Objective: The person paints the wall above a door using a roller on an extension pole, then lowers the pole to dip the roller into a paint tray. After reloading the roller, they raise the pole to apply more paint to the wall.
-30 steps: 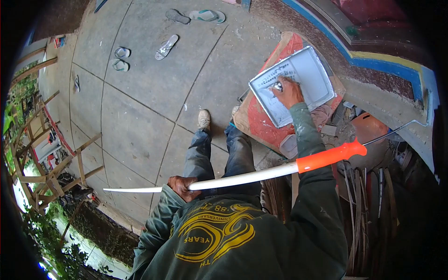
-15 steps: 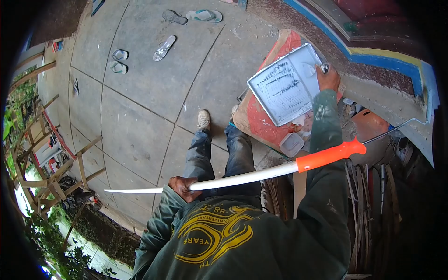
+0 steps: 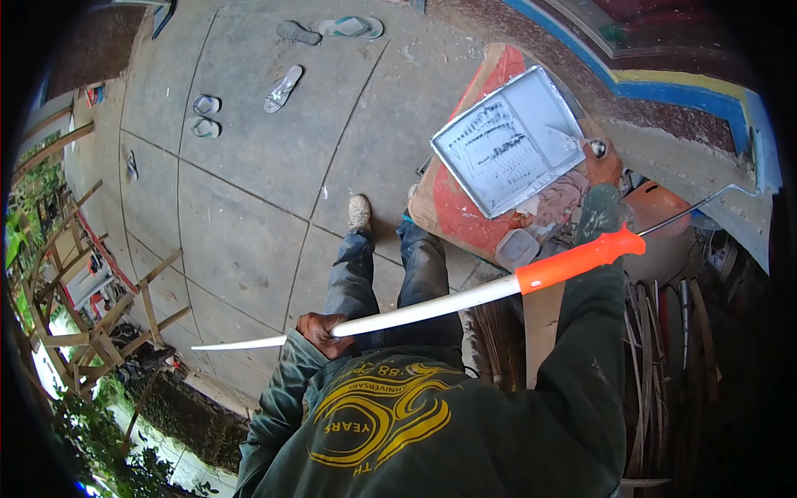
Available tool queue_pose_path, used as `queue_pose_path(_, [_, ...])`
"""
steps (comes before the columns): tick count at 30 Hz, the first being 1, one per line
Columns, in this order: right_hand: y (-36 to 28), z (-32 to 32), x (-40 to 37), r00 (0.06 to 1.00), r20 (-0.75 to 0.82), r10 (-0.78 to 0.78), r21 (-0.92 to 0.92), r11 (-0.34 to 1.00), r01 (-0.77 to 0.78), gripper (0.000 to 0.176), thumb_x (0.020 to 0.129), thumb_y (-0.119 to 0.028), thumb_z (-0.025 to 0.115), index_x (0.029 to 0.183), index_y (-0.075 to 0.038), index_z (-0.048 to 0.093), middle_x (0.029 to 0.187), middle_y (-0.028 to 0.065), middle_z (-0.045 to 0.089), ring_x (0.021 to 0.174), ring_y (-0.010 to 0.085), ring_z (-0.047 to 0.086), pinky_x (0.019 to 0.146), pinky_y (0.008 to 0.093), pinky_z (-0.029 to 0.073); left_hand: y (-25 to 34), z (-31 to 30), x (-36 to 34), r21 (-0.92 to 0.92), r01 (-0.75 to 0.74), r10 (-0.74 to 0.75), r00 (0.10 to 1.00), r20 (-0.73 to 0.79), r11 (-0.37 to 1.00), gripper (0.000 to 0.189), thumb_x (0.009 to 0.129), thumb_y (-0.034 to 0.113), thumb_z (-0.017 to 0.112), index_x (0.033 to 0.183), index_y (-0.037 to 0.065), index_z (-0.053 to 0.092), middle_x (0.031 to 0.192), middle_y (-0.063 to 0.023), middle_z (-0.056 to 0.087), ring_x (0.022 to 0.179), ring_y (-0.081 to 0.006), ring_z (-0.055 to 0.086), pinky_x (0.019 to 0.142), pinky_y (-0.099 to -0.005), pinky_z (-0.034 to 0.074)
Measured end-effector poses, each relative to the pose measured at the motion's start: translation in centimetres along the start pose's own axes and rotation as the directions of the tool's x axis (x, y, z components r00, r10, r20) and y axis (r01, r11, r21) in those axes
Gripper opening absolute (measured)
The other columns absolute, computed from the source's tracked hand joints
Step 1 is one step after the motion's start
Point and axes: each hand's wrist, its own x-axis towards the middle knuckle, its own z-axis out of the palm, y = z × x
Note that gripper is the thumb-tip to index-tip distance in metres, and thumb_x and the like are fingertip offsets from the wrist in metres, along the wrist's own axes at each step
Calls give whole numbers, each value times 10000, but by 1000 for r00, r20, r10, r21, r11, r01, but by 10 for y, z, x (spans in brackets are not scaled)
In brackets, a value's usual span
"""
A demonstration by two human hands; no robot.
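Note:
My left hand [image 3: 324,334] is wrapped round the white pole of a paint roller [image 3: 432,310], which lies across my front. The pole's orange grip [image 3: 573,259] and metal rod point to the right. My right hand [image 3: 604,163] is closed on a small tool [image 3: 573,144] with a rounded handle end, its blade over the right edge of a paint tray [image 3: 491,212]. White paint fills the tray's deep end, and dark streaks show on its ridged part. Beneath the tray is a red and brown box [image 3: 444,203].
A clear plastic container [image 3: 516,249] and a crumpled cloth [image 3: 560,197] sit beside the tray. Sandals [image 3: 284,89] lie on the concrete floor. Wooden frames [image 3: 104,332] stand at the left. Long sticks [image 3: 647,365] and an orange container [image 3: 656,206] are at the right.
My right hand has moved right and down with the tool, which now reaches over the tray's edge. More of the cloth shows. My left hand still holds the pole.

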Motion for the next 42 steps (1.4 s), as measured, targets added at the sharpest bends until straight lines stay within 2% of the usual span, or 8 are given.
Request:
queue_pose_path(5, [-38, 14, -52, 915, 403, -15, 180, 982, -64, 359, 769, -327, 718, 950, -31, 628, 838, 222, 648, 811, 415, 629, 705, 454, 495, -4, 3, -1, 16, 19, -19, 1000, -14, 1000, 133, 662, 167, 730, 686, 101, 617, 537, -54, 545, 446, -217, 521, 459, -321, 433])
queue_pose_path(11, [-6, 28, -35, 985, -13, -170, 53, 984, 170, 381, 782, -307, 715, 981, 4, 620, 878, 223, 654, 826, 414, 630, 732, 445, 503, 2, -2, 1, -6, 51, -51, 999, 20, 999, 186, 685, 216, 728, 648, 99, 589, 544, -96, 542, 466, -273, 554, 470, -361, 435])
queue_pose_path(15, [-10, 5, -14, 962, -34, -271, -157, 952, 263, 445, 780, -330, 723, 1015, 32, 616, 900, 231, 654, 851, 415, 629, 759, 442, 503, -7, 5, 2, 25, -61, 62, 998, -21, 998, 123, 677, 169, 722, 687, 108, 615, 534, -58, 547, 452, -219, 535, 456, -331, 428])
queue_pose_path(17, [-36, 3, -28, 968, 251, 23, 34, 999, -32, 498, 768, -343, 735, 1042, 53, 611, 932, 240, 650, 880, 420, 625, 789, 445, 496, -8, 5, 0, 22, -38, 38, 999, -11, 999, 129, 676, 170, 727, 691, 109, 614, 546, -62, 557, 458, -229, 543, 459, -335, 434])
queue_pose_path(25, [-106, 69, -32, 932, 352, -87, 245, 969, -2, 436, 739, -353, 756, 954, 5, 631, 850, 243, 650, 802, 409, 637, 719, 438, 500, -2, -1, 1, 33, 20, -19, 1000, -14, 999, 185, 666, 227, 742, 657, 107, 602, 544, -89, 556, 473, -281, 570, 472, -367, 444])
queue_pose_path(31, [-49, 26, 20, 997, 13, -76, -74, 994, 77, 472, 753, -351, 742, 984, 41, 619, 885, 261, 647, 839, 415, 636, 730, 449, 501, -12, 4, -3, 19, -1, 1, 1000, -4, 1000, 203, 671, 253, 744, 666, 110, 601, 556, -85, 560, 482, -284, 565, 482, -370, 443])
queue_pose_path(39, [-122, 63, -14, 964, 224, -142, 153, 982, 109, 477, 756, -366, 738, 970, 44, 622, 860, 259, 647, 831, 419, 636, 737, 449, 506, -21, 3, -8, 26, 41, -41, 999, 16, 999, 205, 676, 253, 731, 651, 109, 587, 551, -85, 550, 474, -284, 548, 477, -371, 437])
queue_pose_path(42, [-95, 66, -7, 984, 94, 152, 127, 978, -163, 419, 762, -363, 735, 913, 13, 628, 824, 233, 650, 801, 416, 632, 711, 455, 498, -24, -2, -18, 81, 40, -40, 999, 6, 996, 192, 683, 252, 725, 658, 111, 596, 552, -83, 551, 469, -278, 543, 476, -365, 437])
